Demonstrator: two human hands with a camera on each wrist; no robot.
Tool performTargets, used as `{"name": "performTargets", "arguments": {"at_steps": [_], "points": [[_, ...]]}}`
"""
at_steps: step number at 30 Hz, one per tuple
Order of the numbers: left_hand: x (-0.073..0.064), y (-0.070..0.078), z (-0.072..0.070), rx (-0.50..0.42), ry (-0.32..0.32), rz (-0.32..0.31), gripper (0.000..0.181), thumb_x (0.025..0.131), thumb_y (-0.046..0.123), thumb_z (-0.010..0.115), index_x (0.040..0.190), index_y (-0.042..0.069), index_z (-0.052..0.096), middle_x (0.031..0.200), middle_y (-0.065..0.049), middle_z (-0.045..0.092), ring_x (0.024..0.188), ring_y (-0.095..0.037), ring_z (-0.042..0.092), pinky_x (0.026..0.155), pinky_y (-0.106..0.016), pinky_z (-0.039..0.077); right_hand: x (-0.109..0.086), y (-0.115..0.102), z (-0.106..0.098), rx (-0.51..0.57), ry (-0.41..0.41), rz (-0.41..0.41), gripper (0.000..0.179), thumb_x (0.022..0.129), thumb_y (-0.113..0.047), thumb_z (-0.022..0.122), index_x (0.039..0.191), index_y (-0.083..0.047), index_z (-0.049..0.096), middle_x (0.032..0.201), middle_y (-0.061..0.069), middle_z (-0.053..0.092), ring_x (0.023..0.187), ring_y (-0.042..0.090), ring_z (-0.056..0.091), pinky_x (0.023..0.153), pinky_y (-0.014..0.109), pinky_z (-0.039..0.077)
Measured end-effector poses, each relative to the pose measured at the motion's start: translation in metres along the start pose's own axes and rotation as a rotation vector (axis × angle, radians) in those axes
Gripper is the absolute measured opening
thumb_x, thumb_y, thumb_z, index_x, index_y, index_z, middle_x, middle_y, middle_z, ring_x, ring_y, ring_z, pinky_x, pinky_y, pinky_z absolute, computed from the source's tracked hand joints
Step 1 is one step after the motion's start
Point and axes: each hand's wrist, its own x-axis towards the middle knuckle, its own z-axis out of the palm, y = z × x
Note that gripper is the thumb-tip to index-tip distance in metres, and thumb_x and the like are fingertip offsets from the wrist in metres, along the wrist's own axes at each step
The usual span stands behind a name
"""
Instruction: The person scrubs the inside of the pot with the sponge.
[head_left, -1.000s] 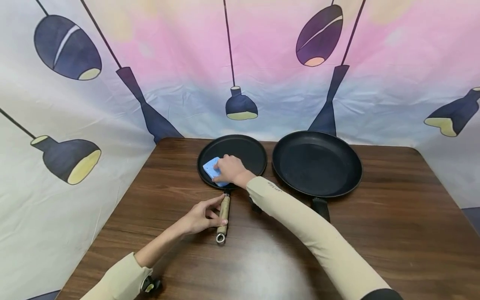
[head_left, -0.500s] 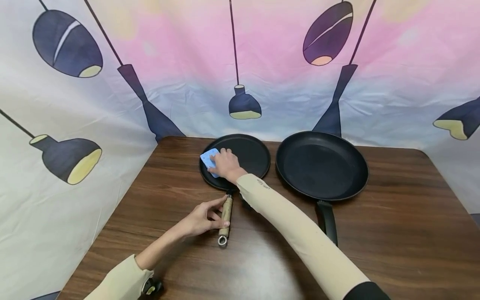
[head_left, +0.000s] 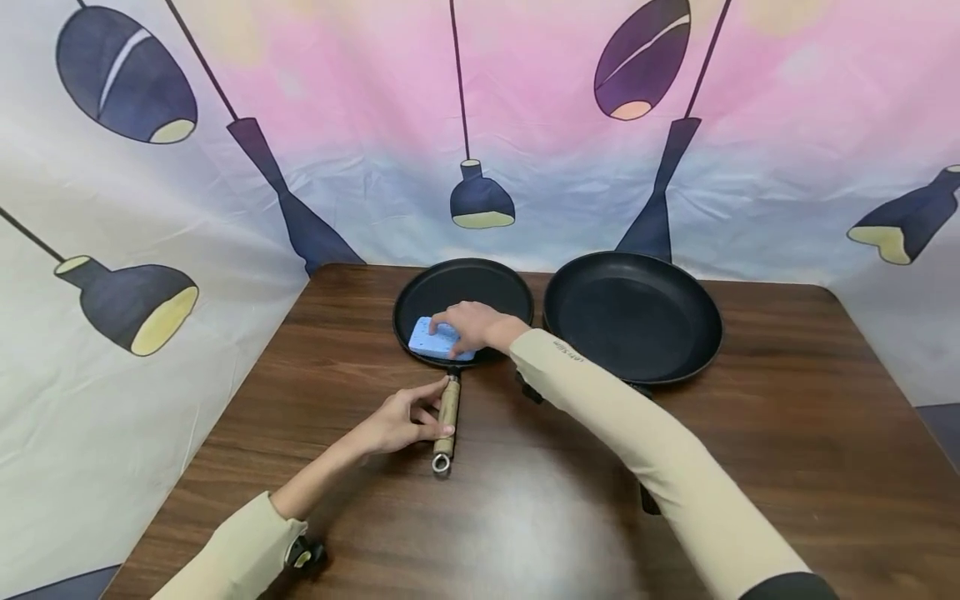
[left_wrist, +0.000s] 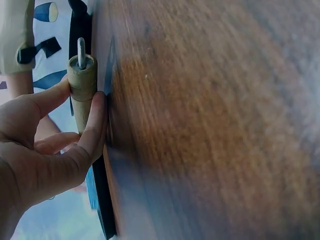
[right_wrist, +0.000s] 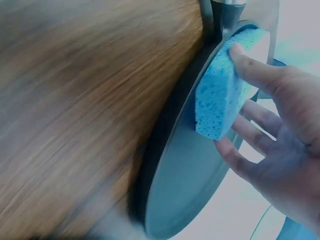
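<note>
A flat black pan (head_left: 480,283) lies at the back of the table, its wooden handle (head_left: 447,408) pointing toward me. My left hand (head_left: 401,421) pinches that handle between thumb and fingers; the left wrist view shows the metal ring (left_wrist: 81,52) at its end. With thumb and fingertips my right hand (head_left: 476,325) grips a blue sponge (head_left: 429,340), which sits on the near part of the pan's surface. In the right wrist view the sponge (right_wrist: 215,95) lies against the pan (right_wrist: 185,180) close to the handle joint.
A larger, deeper black frying pan (head_left: 630,317) stands just right of the flat pan, its handle partly hidden under my right sleeve (head_left: 637,433). The brown wooden table (head_left: 810,433) reaches back to a printed cloth (head_left: 360,125) with lamp pictures.
My right hand first slid the sponge toward the pan's far left, then brought it back to the near edge and turned it. The left hand keeps its hold on the handle.
</note>
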Motion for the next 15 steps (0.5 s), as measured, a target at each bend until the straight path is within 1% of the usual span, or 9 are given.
{"name": "performTargets", "arguments": {"at_steps": [4, 8, 11, 15], "points": [[0.002, 0.003, -0.002, 0.006, 0.007, 0.021, 0.081, 0.093, 0.014, 0.077, 0.158, 0.0, 0.032, 0.128, -0.027, 0.057, 0.091, -0.012, 0.073, 0.07, -0.02, 0.054, -0.014, 0.011, -0.005, 0.006, -0.04, -0.009, 0.045, 0.097, -0.025, 0.072, 0.139, -0.024, 0.055, 0.146, 0.005, 0.055, 0.134, 0.023, 0.054, 0.112, 0.04, 0.048], [0.001, 0.003, -0.005, 0.008, 0.023, -0.009, 0.081, 0.092, 0.013, 0.078, 0.158, 0.002, 0.033, 0.126, -0.026, 0.057, 0.09, -0.012, 0.073, 0.069, -0.02, 0.055, -0.022, 0.021, -0.006, 0.013, -0.068, -0.006, 0.042, 0.098, -0.021, 0.071, 0.137, -0.022, 0.054, 0.15, 0.006, 0.052, 0.135, 0.024, 0.052, 0.113, 0.041, 0.047], [0.001, 0.003, -0.004, 0.011, 0.032, -0.029, 0.081, 0.09, 0.014, 0.08, 0.157, 0.003, 0.036, 0.126, -0.024, 0.058, 0.091, -0.014, 0.073, 0.069, -0.02, 0.055, -0.028, 0.031, -0.008, 0.006, -0.072, 0.025, 0.041, 0.098, -0.018, 0.071, 0.136, -0.022, 0.053, 0.15, 0.006, 0.052, 0.132, 0.024, 0.053, 0.109, 0.04, 0.048], [0.002, 0.004, 0.0, 0.016, 0.027, -0.026, 0.083, 0.089, 0.015, 0.082, 0.157, 0.003, 0.037, 0.124, -0.023, 0.06, 0.09, -0.014, 0.074, 0.071, -0.02, 0.054, -0.036, 0.049, -0.008, 0.014, -0.056, 0.098, 0.042, 0.099, -0.015, 0.069, 0.137, -0.02, 0.051, 0.146, 0.008, 0.054, 0.122, 0.026, 0.055, 0.101, 0.04, 0.05]]}}
